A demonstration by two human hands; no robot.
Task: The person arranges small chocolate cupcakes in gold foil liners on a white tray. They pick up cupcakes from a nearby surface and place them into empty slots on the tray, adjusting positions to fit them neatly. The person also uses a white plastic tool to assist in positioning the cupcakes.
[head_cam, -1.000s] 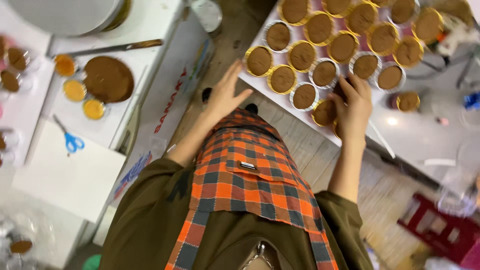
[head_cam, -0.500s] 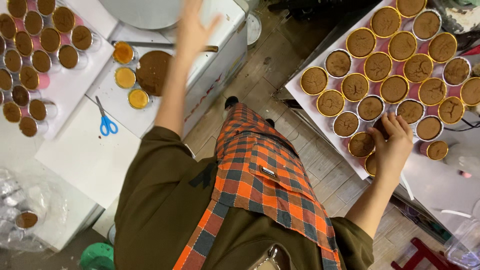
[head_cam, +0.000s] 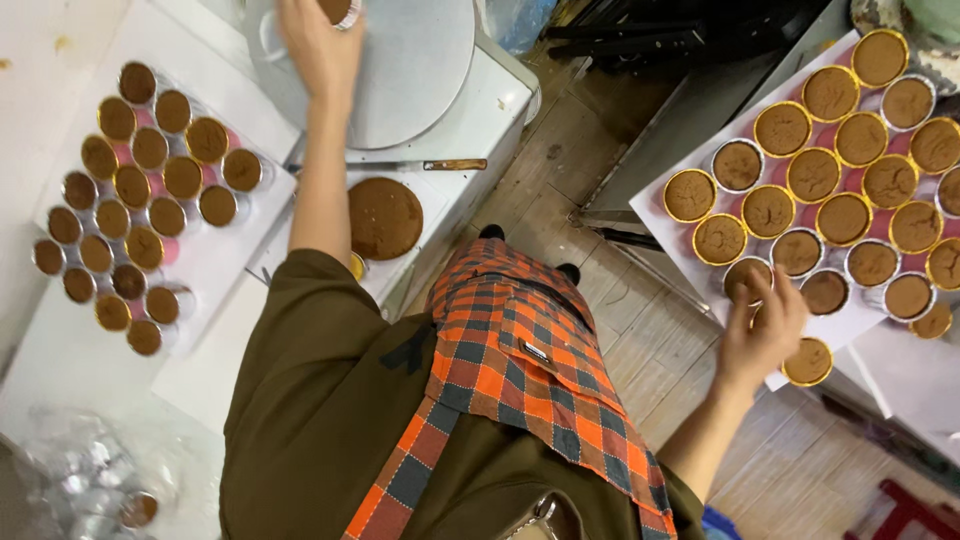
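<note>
My left hand is stretched out over a round grey turntable and is shut on a small cup cake at the frame's top edge. My right hand hangs over the near edge of a white tray of brown cakes in gold and silver cups. Its fingers curl around a silver-cupped cake, which they partly hide. A gold-cupped cake sits just beside that hand.
A second white tray on the left bears several small cakes. A large round brown cake and a wooden-handled knife lie below the turntable. A plastic bag of foil cups lies bottom left. Wooden floor lies between the tables.
My left hand has reached further up onto the turntable with a small cake. My right hand has stayed at the right tray's near edge, closing on a cup. The view has shifted.
</note>
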